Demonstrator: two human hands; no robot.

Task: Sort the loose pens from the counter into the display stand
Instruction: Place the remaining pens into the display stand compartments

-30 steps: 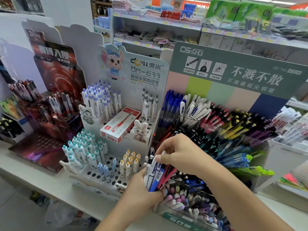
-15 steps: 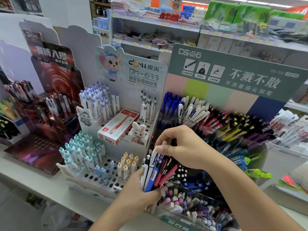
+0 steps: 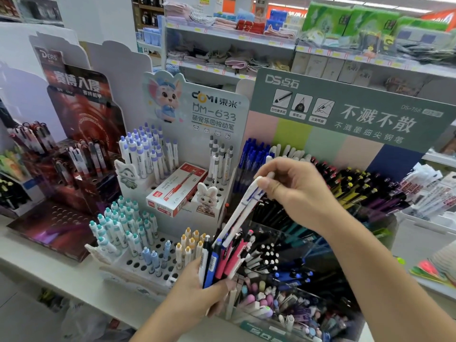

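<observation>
My left hand (image 3: pixel 197 290) grips a bundle of loose pens (image 3: pixel 222 260), white, blue, pink and black, held upright low in the middle. My right hand (image 3: pixel 293 193) pinches the top of one white pen with blue print (image 3: pixel 243 208) and holds it slanted, its lower end still among the bundle. Behind my hands stands the green-headed display stand (image 3: pixel 345 112) with rows of blue, white, red, black and yellow pens in clear tiers. Left of it is the white DM-633 stand (image 3: pixel 217 114) with holes and pastel-capped pens.
A red and white pen box (image 3: pixel 177 188) lies on the white stand. A dark red display (image 3: pixel 81 114) with pens stands at the left. Clear compartments of pastel pens (image 3: pixel 283 307) sit at the counter's front. Store shelves run behind. Packaged goods lie at the right.
My right hand has lifted up and to the right, drawing the white pen up out of the bundle. My left hand keeps hold of the other pens, slightly lower.
</observation>
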